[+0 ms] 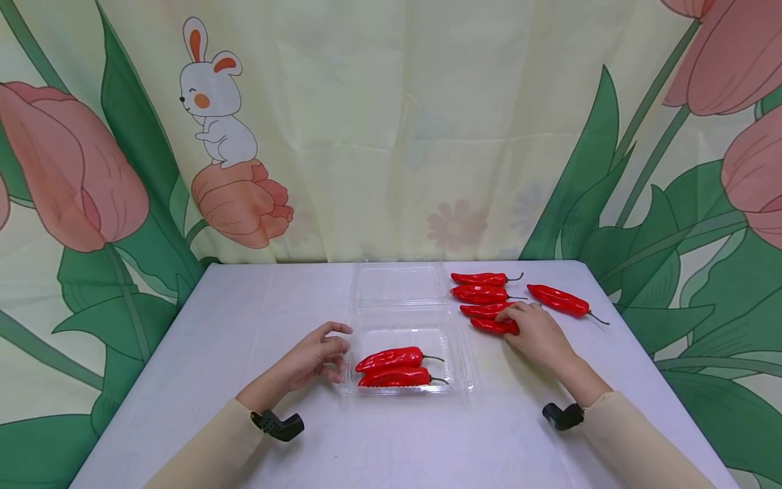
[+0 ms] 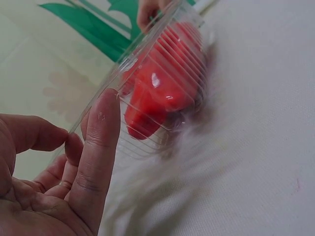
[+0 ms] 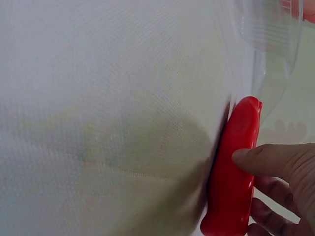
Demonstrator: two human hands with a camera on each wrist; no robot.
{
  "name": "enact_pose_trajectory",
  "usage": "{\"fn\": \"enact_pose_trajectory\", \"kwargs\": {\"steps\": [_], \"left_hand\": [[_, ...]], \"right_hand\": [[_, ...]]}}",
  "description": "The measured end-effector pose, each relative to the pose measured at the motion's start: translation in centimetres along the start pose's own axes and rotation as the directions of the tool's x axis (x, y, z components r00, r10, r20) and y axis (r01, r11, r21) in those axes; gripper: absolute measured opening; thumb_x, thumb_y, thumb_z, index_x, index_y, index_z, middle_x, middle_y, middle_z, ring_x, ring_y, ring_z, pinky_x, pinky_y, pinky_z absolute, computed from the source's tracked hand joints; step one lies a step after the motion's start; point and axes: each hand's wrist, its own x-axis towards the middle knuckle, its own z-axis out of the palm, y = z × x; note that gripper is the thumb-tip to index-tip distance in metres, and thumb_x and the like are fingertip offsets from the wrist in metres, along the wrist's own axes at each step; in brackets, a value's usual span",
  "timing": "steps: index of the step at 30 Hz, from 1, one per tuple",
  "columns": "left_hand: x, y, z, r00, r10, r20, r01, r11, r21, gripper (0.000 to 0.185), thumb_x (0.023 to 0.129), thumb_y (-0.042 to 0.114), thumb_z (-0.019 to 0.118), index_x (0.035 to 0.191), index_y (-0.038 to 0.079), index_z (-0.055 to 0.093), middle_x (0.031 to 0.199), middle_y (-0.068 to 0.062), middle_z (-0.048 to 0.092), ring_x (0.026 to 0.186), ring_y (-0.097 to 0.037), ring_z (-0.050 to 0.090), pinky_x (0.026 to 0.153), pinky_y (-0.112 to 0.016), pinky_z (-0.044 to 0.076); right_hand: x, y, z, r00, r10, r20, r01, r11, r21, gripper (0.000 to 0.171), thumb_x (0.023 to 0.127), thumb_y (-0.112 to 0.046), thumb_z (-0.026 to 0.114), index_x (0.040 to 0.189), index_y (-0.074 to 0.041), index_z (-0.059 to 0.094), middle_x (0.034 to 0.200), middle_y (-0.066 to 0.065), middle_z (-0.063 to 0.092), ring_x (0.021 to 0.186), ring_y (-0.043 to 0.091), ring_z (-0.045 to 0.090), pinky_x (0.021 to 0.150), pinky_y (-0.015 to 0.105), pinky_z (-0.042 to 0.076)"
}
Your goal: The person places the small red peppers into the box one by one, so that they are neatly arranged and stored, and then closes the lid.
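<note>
Table: white cloth; everything lies on it.
Box: clear clamshell, lid laid open toward the far edge, at the table's middle. Two peppers lie side by side in its tray, stems to the right.
Loose peppers: a row just right of the box, one more lying apart further right.
Near pepper: closest of the row to the box, under the right hand.
Right hand: palm down, wrist low on the table; thumb and curled fingers close round the near pepper, as the wrist view shows.
Left hand: rests at the tray's left wall, fingers loosely bent and a little spread, one fingertip against the plastic, gripping nothing.
Doing it well: I would grip the pepper at mid-body, lift it clear of its neighbours and the rim, and lay it parallel to the two inside, while the left hand steadies the light tray.
</note>
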Motion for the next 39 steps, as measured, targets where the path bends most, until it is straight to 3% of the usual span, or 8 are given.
{"fn": "enact_pose_trajectory", "kwargs": {"steps": [8,15,24,31,39], "left_hand": [[-0.02,0.04,0.01,1.000,-0.001,-0.004,0.001,1.000,0.003,0.041,0.095,0.016,0.054,0.133,0.011,0.038,0.104,-0.019,0.057,0.069,-0.019,0.061,0.062,-0.036,0.058],[-0.02,0.01,-0.04,1.000,0.005,0.006,-0.005,1.000,-0.004,0.043,0.095,0.016,0.054,0.133,0.010,0.037,0.104,-0.020,0.057,0.069,-0.019,0.061,0.062,-0.035,0.058],[-0.03,-0.03,-0.04,1.000,0.005,0.010,-0.005,1.000,0.003,0.041,0.096,0.015,0.053,0.134,0.010,0.038,0.102,-0.017,0.057,0.070,-0.019,0.061,0.062,-0.035,0.058],[-0.09,0.12,-0.01,1.000,0.003,0.015,-0.003,1.000,-0.011,0.043,0.095,0.016,0.054,0.134,0.009,0.038,0.095,-0.015,0.057,0.068,-0.019,0.061,0.061,-0.036,0.058],[-0.13,0.12,0.03,1.000,0.005,0.006,-0.005,1.000,-0.003,0.041,0.095,0.016,0.053,0.133,0.010,0.039,0.094,-0.014,0.057,0.068,-0.019,0.061,0.061,-0.037,0.058]], "right_hand": [[0.02,0.23,-0.01,1.000,0.006,0.015,-0.006,1.000,0.002,0.044,0.072,-0.019,0.081,0.113,-0.014,0.068,0.124,0.019,0.058,0.117,0.042,0.048,0.092,0.064,0.043],[-0.11,0.24,-0.23,0.998,0.022,0.052,-0.025,0.998,0.049,0.045,0.074,-0.021,0.080,0.116,-0.013,0.067,0.124,0.019,0.057,0.112,0.040,0.053,0.083,0.055,0.053],[-0.38,0.50,-0.43,0.996,0.022,0.089,-0.030,0.995,0.093,0.045,0.078,-0.027,0.077,0.120,-0.014,0.065,0.121,0.014,0.061,0.112,0.036,0.055,0.084,0.051,0.054],[-0.38,0.73,-0.42,0.996,-0.037,0.076,0.027,0.991,0.128,0.036,0.086,-0.025,0.070,0.121,-0.014,0.064,0.118,0.009,0.064,0.115,0.034,0.055,0.092,0.053,0.049],[-0.48,0.34,-0.25,0.996,-0.039,0.082,0.026,0.987,0.156,0.028,0.090,-0.020,0.065,0.117,-0.013,0.063,0.113,0.007,0.065,0.108,0.029,0.059,0.089,0.049,0.052]]}}
